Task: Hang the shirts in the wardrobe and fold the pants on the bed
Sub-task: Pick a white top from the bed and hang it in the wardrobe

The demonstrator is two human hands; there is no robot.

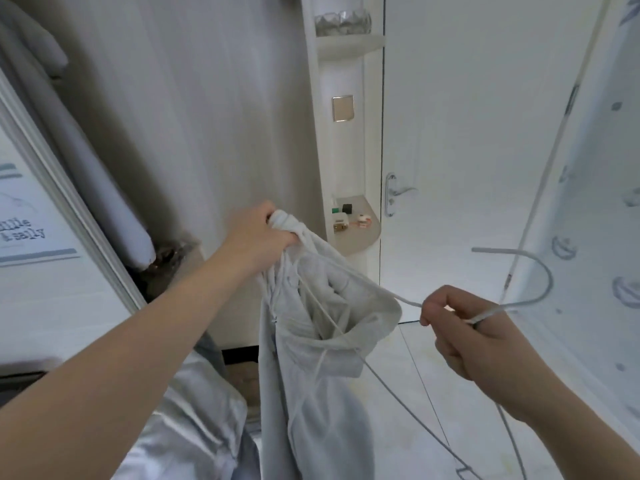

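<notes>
Mid-step on one shirt: our left hand (258, 237) is clamped on a bunched fistful of the light grey hoodie (311, 393) at its top edge and holds it up, so the body hangs straight down in front of us. Our right hand (460, 337) is curled round the wire hanger (550, 278) at the neck just below the hook, which points off to the right. The hands are apart, with the hoodie's opening between them. One hanger arm runs from the right hand in behind the rim of that opening; the other arm and the bottom wire are outside, trailing down toward the floor. We read that as threading half done at best: one shoulder is roughly in, the second is not seated, and we can't tell whether the wire sits in the neck or just in the hood. To do on this piece: seat both shoulders, release the bunched fabric, hook it on a rail. No rail is in view here, only a white door (485, 133) and a corner shelf (360, 237) with small items ahead. A pale grey-blue fabric (194, 427) sits low left; we can't tell what it is. No bed or pants are visible, so the folding status is unknown.
</notes>
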